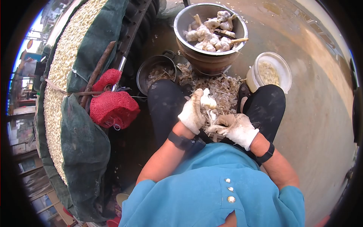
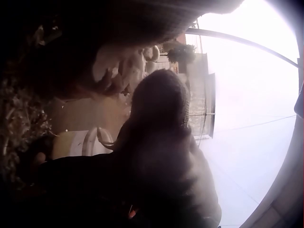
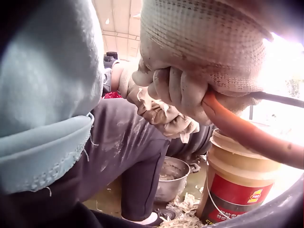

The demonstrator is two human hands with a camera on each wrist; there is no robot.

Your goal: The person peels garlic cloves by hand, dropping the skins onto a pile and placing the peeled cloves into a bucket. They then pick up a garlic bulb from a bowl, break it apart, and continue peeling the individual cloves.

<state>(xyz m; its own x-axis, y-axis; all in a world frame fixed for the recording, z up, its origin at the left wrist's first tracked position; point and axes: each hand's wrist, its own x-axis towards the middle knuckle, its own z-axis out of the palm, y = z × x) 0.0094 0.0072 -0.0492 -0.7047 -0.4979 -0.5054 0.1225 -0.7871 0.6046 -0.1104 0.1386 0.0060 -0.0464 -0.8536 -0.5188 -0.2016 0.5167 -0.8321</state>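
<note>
My gloved left hand (image 1: pixel 192 115) grips a white garlic bulb (image 1: pixel 208 99) above the lap, thumb along its side. Close by on the right is my gloved right hand (image 1: pixel 239 130), its fingers (image 3: pixel 178 90) curled in the right wrist view. A reddish-brown curved handle (image 3: pixel 251 135) comes out of that fist; the rest of the tool is hidden. Loose peel (image 1: pixel 223 90) lies heaped below the hands. Ahead, a metal basin (image 1: pixel 180 28) holds several garlic bulbs (image 1: pixel 206 34) with stems. The left wrist view is dark, the left hand (image 2: pixel 161 109) filling its middle.
Under the basin stands a bucket (image 3: pixel 242 183) with a red label. A metal pot (image 1: pixel 140 73) with scraps is by the left knee, a white tub (image 1: pixel 254 77) of pale cloves by the right. At left are a large green sack (image 1: pixel 81 140) and red mesh (image 1: pixel 115 108).
</note>
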